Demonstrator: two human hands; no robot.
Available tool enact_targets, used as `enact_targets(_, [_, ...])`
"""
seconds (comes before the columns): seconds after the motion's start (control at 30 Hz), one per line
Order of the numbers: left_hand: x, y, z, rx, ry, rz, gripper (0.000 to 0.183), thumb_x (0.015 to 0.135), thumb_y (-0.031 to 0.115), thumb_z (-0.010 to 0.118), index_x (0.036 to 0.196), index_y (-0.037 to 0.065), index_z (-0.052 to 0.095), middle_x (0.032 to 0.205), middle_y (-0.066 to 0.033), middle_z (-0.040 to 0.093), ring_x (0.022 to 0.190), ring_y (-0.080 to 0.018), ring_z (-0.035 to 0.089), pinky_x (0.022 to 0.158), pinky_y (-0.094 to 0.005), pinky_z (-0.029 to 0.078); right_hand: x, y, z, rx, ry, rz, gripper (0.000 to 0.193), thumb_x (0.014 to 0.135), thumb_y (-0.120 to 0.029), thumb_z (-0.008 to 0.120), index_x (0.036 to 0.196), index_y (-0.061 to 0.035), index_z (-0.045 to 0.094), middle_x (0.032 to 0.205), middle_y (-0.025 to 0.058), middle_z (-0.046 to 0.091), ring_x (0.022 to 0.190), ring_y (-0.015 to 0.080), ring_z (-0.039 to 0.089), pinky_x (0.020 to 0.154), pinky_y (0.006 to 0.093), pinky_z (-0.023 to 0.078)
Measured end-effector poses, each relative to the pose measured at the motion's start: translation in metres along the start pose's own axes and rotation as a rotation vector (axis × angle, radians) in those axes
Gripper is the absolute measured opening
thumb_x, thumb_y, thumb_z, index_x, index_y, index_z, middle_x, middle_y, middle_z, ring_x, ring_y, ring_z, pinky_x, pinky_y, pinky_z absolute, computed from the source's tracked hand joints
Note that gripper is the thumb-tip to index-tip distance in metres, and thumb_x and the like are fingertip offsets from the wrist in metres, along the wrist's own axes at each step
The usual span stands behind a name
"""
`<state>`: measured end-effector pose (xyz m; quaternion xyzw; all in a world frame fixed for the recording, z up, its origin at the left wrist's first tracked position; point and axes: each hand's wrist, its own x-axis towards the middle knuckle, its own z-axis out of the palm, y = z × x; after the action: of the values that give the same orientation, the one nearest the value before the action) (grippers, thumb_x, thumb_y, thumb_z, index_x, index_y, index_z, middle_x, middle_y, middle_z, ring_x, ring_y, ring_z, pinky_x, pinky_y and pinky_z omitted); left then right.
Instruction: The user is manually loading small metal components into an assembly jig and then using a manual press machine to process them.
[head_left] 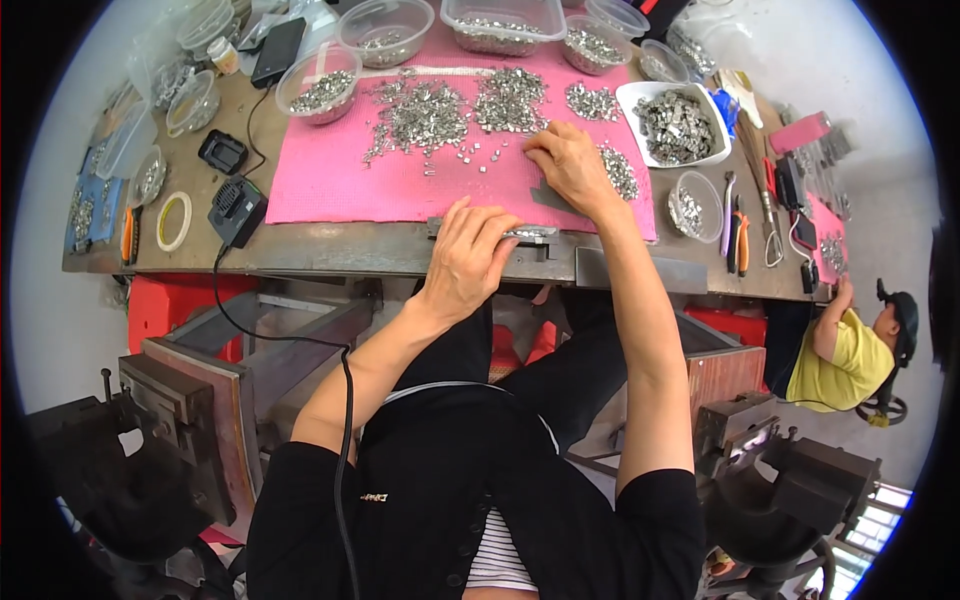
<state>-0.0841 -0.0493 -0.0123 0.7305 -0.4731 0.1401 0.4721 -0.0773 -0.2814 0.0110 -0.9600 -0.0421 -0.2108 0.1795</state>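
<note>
we had the left hand (466,248) over the metal strip (532,233), sideways along the bench (345,252); the right hand (572,168), fingers curled, was nearest the loose pieces (510,100) beyond; whether either gripped, we couldn't tell.

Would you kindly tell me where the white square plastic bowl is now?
The white bowl sits upper right in the head view, at the edge of the pink textured mat, right of the right hand.

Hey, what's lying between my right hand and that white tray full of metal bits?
In the head view, a small pile of shiny metal pieces lies on the pink mat between your right hand and the white tray.
</note>
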Motion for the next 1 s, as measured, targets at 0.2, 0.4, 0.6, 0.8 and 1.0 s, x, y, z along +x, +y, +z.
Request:
enact_targets(0.2, [0.001,0.002,0.0,0.01,0.001,-0.005,0.029,0.084,0.002,0.073,0.111,0.004,0.065,0.106,-0.0109,0.066,0.102,-0.0315,0.064,0.106,-0.0528,0.043,0.0,0.003,0.007,-0.034,0.079,-0.063,0.01,0.088,-0.013,0.071,0.092,-0.0033,0.072,0.084,0.0139,0.061,0.084,0.0351,0.061,0.075,0.0458,0.048])
enact_targets(0.4, [-0.001,0.0,0.001,0.011,0.01,-0.009,0.031,0.083,0.002,0.074,0.112,0.003,0.064,0.106,-0.0121,0.066,0.101,-0.0332,0.064,0.103,-0.0513,0.045,-0.025,-0.034,-0.008,0.187,0.114,0.079,0.011,0.093,-0.011,0.066,0.094,-0.0003,0.061,0.088,0.0157,0.065,0.081,0.0352,0.064,0.075,0.0444,0.049])
enact_targets(0.6, [0.001,0.004,-0.001,0.019,0.044,-0.001,0.034,0.081,0.001,0.075,0.113,0.002,0.063,0.105,-0.0149,0.066,0.096,-0.0358,0.063,0.089,-0.0457,0.048,-0.082,-0.08,-0.014,0.485,0.148,0.232,0.005,0.094,0.001,0.062,0.095,0.0016,0.057,0.09,0.0138,0.062,0.075,0.0291,0.061,0.069,0.0373,0.049])
enact_targets(0.8, [-0.001,0.004,0.002,0.002,0.029,-0.023,0.034,0.083,0.002,0.072,0.115,0.003,0.063,0.107,-0.0127,0.065,0.098,-0.0331,0.062,0.089,-0.0442,0.047,-0.09,-0.085,-0.001,0.404,0.254,0.158,0.009,0.092,0.003,0.064,0.094,0.0007,0.056,0.092,0.0132,0.062,0.084,0.0309,0.06,0.078,0.0385,0.048])
enact_targets(1.0, [0.0,0.002,0.003,0.005,0.031,-0.025,0.035,0.082,0.002,0.072,0.116,0.003,0.063,0.106,-0.0128,0.066,0.098,-0.0329,0.062,0.089,-0.0443,0.047,-0.089,-0.082,0.003,0.342,0.255,0.129,0.011,0.09,0.004,0.064,0.095,0.0002,0.055,0.092,0.0143,0.061,0.084,0.0331,0.06,0.077,0.0403,0.047])
